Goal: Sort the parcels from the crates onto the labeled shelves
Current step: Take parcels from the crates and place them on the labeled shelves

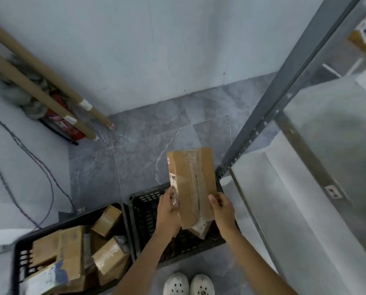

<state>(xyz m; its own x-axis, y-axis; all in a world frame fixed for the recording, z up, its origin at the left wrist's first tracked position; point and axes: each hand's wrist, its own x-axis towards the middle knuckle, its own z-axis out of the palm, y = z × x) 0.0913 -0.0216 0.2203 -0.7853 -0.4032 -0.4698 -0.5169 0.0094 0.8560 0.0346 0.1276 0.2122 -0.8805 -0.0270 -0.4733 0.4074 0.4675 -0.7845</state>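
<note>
A long flat cardboard parcel (191, 182), taped along its length and with a label on its left edge, is held upright above the right black crate (144, 211). My left hand (168, 206) grips its left edge and my right hand (221, 209) grips its lower right edge. Another parcel (201, 227) lies in that crate beneath it. The left black crate (20, 255) holds several cardboard parcels (69, 250). Grey metal shelves (305, 167) stand to the right, with one parcel (364, 37) on an upper shelf.
Two long cardboard tubes (41, 90) lean in the left corner over a red fire extinguisher (65, 122). Cables (29, 167) trail down the left wall. Grey tiled floor (148, 143) lies ahead. My white shoes (188, 284) stand just behind the crates.
</note>
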